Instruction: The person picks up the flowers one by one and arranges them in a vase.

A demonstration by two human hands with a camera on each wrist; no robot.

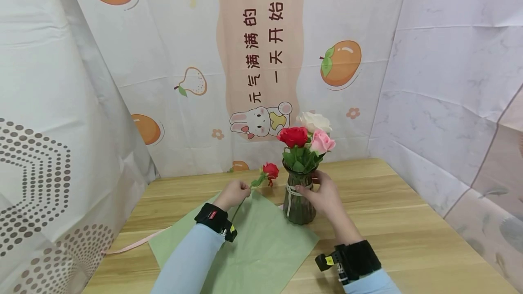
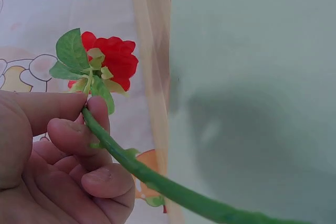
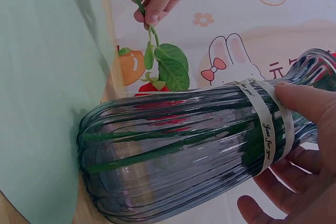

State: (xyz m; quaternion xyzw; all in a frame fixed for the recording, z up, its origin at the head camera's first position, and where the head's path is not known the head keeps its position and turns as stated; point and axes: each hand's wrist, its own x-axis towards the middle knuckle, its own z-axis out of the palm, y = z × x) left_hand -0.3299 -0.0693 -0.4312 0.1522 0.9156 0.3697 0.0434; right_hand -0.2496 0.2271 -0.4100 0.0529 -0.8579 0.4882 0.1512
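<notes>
My left hand (image 1: 233,194) pinches the green stem (image 2: 152,179) of a single red rose (image 1: 270,170) between thumb and fingers, just below its leaves. The bloom points away toward the back of the table, and the stem runs back over a sheet of green wrapping paper (image 1: 265,248). On the right, my right hand (image 1: 327,196) grips a dark ribbed glass vase (image 1: 300,212) below its neck, thumb at the white printed ribbon (image 3: 266,124). The upright vase holds a red rose (image 1: 293,136), a pink rose (image 1: 322,141) and a white rose (image 1: 314,122); their stems show through the glass.
The paper lies on a wooden table (image 1: 376,203), its right corner near the vase's base. A pink ribbon (image 1: 140,242) trails out from under the paper at left. Printed cloth (image 1: 163,35) hangs behind the table and along both sides.
</notes>
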